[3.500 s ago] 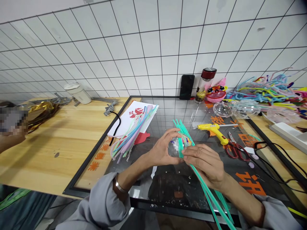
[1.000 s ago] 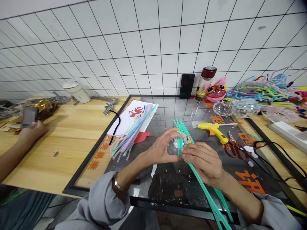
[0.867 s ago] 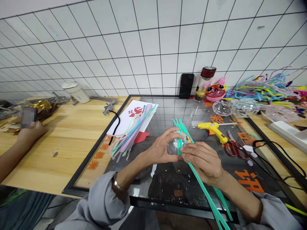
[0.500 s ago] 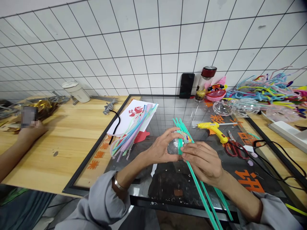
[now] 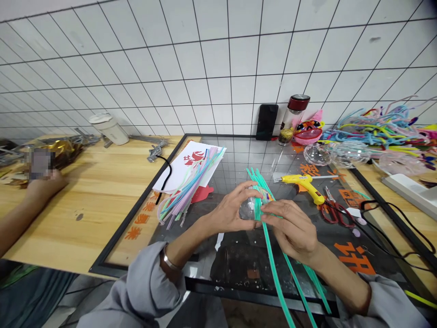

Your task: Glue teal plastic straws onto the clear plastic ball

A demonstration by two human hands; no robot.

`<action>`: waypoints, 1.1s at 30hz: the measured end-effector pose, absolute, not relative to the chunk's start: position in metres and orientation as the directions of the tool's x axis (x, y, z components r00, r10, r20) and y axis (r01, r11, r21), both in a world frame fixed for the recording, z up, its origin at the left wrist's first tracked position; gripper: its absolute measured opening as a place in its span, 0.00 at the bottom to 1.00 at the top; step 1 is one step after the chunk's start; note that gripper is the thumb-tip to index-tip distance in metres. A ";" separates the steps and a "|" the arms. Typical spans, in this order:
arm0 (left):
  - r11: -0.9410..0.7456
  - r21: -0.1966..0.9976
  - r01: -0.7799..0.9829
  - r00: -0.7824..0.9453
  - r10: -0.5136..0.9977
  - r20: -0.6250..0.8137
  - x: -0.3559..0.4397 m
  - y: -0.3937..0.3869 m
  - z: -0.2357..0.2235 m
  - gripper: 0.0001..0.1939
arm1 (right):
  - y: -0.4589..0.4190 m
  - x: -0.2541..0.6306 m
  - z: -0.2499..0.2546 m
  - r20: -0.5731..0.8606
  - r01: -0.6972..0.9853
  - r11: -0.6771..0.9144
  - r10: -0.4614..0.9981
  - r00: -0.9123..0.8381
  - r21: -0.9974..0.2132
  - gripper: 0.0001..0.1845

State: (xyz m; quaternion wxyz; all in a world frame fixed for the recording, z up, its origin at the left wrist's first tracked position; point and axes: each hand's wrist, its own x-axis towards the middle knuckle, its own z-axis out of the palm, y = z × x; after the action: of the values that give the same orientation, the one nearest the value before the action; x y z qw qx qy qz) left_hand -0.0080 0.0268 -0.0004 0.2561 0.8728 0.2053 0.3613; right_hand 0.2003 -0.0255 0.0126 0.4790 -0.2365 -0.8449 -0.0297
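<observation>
My left hand [image 5: 229, 208] curls its thumb and fingers around a clear plastic ball [image 5: 246, 209]. Teal chenille stems [image 5: 271, 255] lie against the right side of the ball, side by side. With fingertips pinched, my right hand [image 5: 294, 228] presses a teal stem onto the ball; the long ends hang down past the table's front edge. More teal stems lie under my right hand, partly hidden. A small multicoloured patch shows between the ball and my right fingers, too covered to make out.
A yellow glue gun [image 5: 306, 184] and red-handled scissors [image 5: 336, 213] lie right of my hands, near a black cord [image 5: 382, 237]. Pastel stems [image 5: 191, 191] rest on white paper at left. A phone [image 5: 266, 122], a glass bottle [image 5: 292, 118] and clear balls [image 5: 348, 154] stand behind. Another person's hand [image 5: 48, 184] is far left.
The stem in my right fingers now lies flatter along the ball, and its hanging end has swung left. Both hands keep nearly the same place.
</observation>
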 end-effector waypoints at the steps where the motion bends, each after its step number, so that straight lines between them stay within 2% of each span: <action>1: -0.781 0.599 0.175 0.653 0.547 0.523 -0.008 0.027 0.000 0.29 | -0.025 0.199 0.013 0.834 0.459 0.868 0.391 -0.390 -0.192 0.18; 7: -0.753 0.629 0.193 0.643 0.582 0.498 -0.007 0.025 0.001 0.29 | -0.018 0.193 0.013 0.817 0.677 0.657 0.558 -0.142 -0.331 0.11; 14: -0.747 0.639 0.181 0.642 0.582 0.499 -0.007 0.025 -0.003 0.30 | -0.014 0.185 0.010 0.787 0.750 0.580 0.602 -0.133 -0.318 0.06; 19: -0.747 0.639 0.183 0.645 0.582 0.495 -0.007 0.025 -0.003 0.31 | -0.014 0.184 0.013 0.748 0.745 0.560 0.652 -0.126 -0.363 0.06; 26: -0.739 0.646 0.190 0.638 0.593 0.491 -0.007 0.025 -0.004 0.31 | -0.016 0.183 0.015 0.646 0.664 0.507 0.762 -0.049 -0.549 0.05; 33: -0.726 0.659 0.197 0.628 0.610 0.483 -0.007 0.024 -0.003 0.30 | -0.014 0.181 0.017 0.640 0.655 0.488 0.768 -0.009 -0.576 0.07</action>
State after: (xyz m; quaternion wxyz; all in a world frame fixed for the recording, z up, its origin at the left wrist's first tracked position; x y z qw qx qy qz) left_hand -0.0072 0.0243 -0.0031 0.2858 0.8559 0.2357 0.3610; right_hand 0.1808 -0.0142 0.0165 0.4930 -0.5025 -0.7079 0.0572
